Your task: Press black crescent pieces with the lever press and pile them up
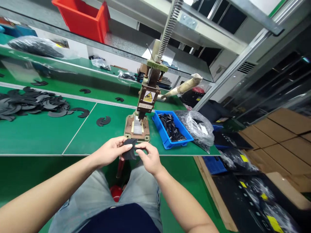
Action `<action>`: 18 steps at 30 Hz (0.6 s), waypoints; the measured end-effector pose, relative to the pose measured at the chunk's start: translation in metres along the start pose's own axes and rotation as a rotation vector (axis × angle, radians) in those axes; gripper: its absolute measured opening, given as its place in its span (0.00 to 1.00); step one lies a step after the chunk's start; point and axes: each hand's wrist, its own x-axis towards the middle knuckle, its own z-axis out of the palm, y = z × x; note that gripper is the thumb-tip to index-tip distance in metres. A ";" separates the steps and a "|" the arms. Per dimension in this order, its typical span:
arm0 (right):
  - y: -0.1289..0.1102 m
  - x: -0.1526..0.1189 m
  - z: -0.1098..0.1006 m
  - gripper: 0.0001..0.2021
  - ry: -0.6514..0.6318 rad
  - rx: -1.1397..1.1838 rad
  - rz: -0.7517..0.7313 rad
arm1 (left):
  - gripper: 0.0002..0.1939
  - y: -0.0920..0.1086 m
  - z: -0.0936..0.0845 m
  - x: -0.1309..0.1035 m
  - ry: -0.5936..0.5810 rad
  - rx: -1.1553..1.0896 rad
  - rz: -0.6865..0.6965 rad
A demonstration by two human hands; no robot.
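My left hand (pixel 112 150) pinches a flat black curved piece (pixel 129 149) between thumb and fingers, just in front of the base of a hand press (pixel 145 100). On the piece's right side, my right hand (pixel 148 156) has its thumb and forefinger closed at the edge; whatever small part may be between them is too small to make out. The press stands upright, with a light metal block (pixel 137 127) on its base and a wrapped lever pointing right. A blue bin (pixel 167 142) of small black parts sits right of the press.
Black curved pieces (pixel 31 103) lie heaped at the left, with a few loose ones (pixel 103 121) nearer the press. A clear bag (pixel 198 127) rests right of the blue bin. The red bin (pixel 85 21) is on the shelf above. Cartons (pixel 284 145) are stacked at the right.
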 end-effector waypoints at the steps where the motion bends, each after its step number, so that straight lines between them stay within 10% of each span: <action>1: -0.001 0.001 -0.003 0.09 -0.013 0.019 0.065 | 0.23 -0.003 -0.002 0.003 -0.010 -0.001 -0.001; 11: 0.027 0.058 -0.080 0.09 -0.176 -0.234 0.436 | 0.25 -0.076 -0.068 0.049 0.276 0.445 0.021; 18: 0.087 0.174 -0.138 0.10 -0.064 -0.693 0.444 | 0.20 -0.085 -0.063 0.045 0.212 0.721 0.067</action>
